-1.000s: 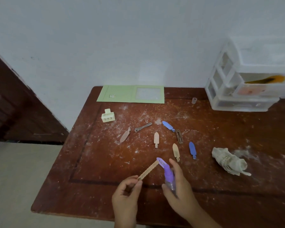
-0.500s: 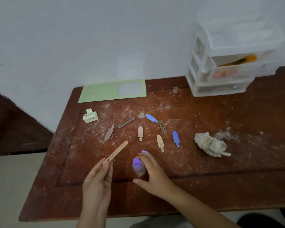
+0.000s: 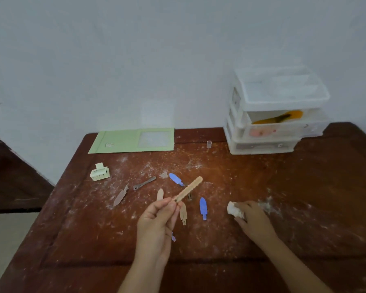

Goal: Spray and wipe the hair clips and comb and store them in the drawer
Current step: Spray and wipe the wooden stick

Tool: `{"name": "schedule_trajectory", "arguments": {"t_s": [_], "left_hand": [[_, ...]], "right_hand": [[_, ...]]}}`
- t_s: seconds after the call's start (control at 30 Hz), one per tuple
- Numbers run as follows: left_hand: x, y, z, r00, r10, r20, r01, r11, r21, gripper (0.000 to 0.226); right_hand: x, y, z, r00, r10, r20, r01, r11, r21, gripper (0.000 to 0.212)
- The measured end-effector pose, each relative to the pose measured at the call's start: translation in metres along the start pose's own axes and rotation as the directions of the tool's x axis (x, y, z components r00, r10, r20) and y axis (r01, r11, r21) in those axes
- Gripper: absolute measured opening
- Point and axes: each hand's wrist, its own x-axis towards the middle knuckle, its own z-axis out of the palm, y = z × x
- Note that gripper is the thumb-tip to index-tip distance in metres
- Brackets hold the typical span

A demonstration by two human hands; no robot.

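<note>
Change: since half a second ago the right hand has left the purple spray bottle and now lies on the white cloth; the left hand has lifted the comb higher over the clips.
Left hand: pinches the lower end of the beige comb between thumb and fingertips, the comb slanting up and to the right above the table.
Right hand: fingers curled over the crumpled cloth and gripping it on the tabletop, to the right of the clips.
Spray bottle: only a small purple bit shows just behind the left hand; whether it stands or lies cannot be told.
Clips: two blue clips and, two beige clips and, a brownish clip, a grey metal clip and a cream claw clip lie spread on the dusty wood; a dark clip is partly hidden behind the comb.
Drawer unit: white plastic drawers stand at the back right against the wall, the middle drawer pulled out a little with something orange inside.
Other: a green folder lies at the back edge, a small clear cap between it and the drawers.
</note>
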Motion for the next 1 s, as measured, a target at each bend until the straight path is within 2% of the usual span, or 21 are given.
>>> {"name": "schedule_trajectory", "arguments": {"t_s": [0.07, 0.1, 0.17, 0.2, 0.27, 0.33, 0.47, 0.57, 0.63, 0.7, 0.77, 0.83, 0.9, 1.0], "left_hand": [[0.0, -0.006, 0.009, 1.0, 0.017, 0.006, -0.017, 0.998, 0.065, 0.016], [0.0, -0.009, 0.014, 1.0, 0.029, 0.008, -0.03, 0.994, 0.101, 0.015], [0.003, -0.015, 0.021, 0.999, 0.047, 0.01, -0.048, 0.986, 0.157, 0.016], [0.004, -0.018, 0.025, 0.998, 0.057, 0.015, -0.059, 0.982, 0.177, 0.018], [0.002, -0.022, 0.034, 0.995, 0.09, 0.046, -0.098, 0.97, 0.221, 0.02], [-0.002, -0.025, 0.04, 0.982, 0.155, 0.111, -0.182, 0.933, 0.31, 0.021], [-0.01, -0.022, 0.041, 0.945, 0.252, 0.208, -0.32, 0.845, 0.428, 0.026], [-0.016, -0.019, 0.039, 0.912, 0.283, 0.296, -0.398, 0.784, 0.477, 0.03], [-0.021, -0.016, 0.04, 0.88, 0.313, 0.358, -0.463, 0.735, 0.495, 0.036], [-0.024, -0.015, 0.04, 0.849, 0.35, 0.395, -0.517, 0.703, 0.489, 0.033], [-0.029, -0.014, 0.039, 0.824, 0.38, 0.419, -0.553, 0.701, 0.451, 0.02], [-0.035, -0.013, 0.039, 0.807, 0.396, 0.439, -0.573, 0.705, 0.418, 0.009], [-0.037, -0.012, 0.042, 0.803, 0.381, 0.459, -0.577, 0.69, 0.437, 0.009], [-0.029, 0.008, 0.038, 0.83, 0.417, 0.369, -0.553, 0.701, 0.45, 0.036]], "right_hand": [[0.002, -0.006, -0.023, 0.991, -0.029, -0.129, 0.051, 0.983, 0.174, 0.038], [0.001, -0.012, -0.036, 0.972, -0.085, -0.217, 0.137, 0.963, 0.233, 0.038], [-0.008, -0.035, -0.062, 0.874, -0.283, -0.396, 0.404, 0.875, 0.267, 0.043], [-0.014, -0.048, -0.072, 0.816, -0.383, -0.433, 0.512, 0.828, 0.23, 0.042], [-0.02, -0.065, -0.079, 0.716, -0.548, -0.432, 0.632, 0.772, 0.068, 0.035], [-0.023, -0.075, -0.075, 0.684, -0.626, -0.374, 0.645, 0.759, -0.089, 0.031], [-0.026, -0.078, -0.073, 0.765, -0.577, -0.287, 0.541, 0.817, -0.2, 0.028], [-0.03, -0.074, -0.083, 0.796, -0.586, -0.149, 0.591, 0.807, -0.016, 0.031], [-0.033, -0.075, -0.098, 0.824, -0.561, -0.073, 0.566, 0.82, 0.088, 0.044], [-0.038, -0.077, -0.111, 0.83, -0.558, -0.004, 0.555, 0.825, 0.102, 0.06], [-0.044, -0.075, -0.119, 0.829, -0.558, 0.024, 0.555, 0.827, 0.089, 0.065], [-0.049, -0.076, -0.125, 0.836, -0.548, 0.022, 0.544, 0.834, 0.095, 0.058], [-0.052, -0.072, -0.126, 0.842, -0.539, 0.03, 0.535, 0.84, 0.094, 0.039], [-0.045, -0.055, -0.143, 0.89, -0.455, -0.029, 0.455, 0.885, 0.097, 0.003]]}}
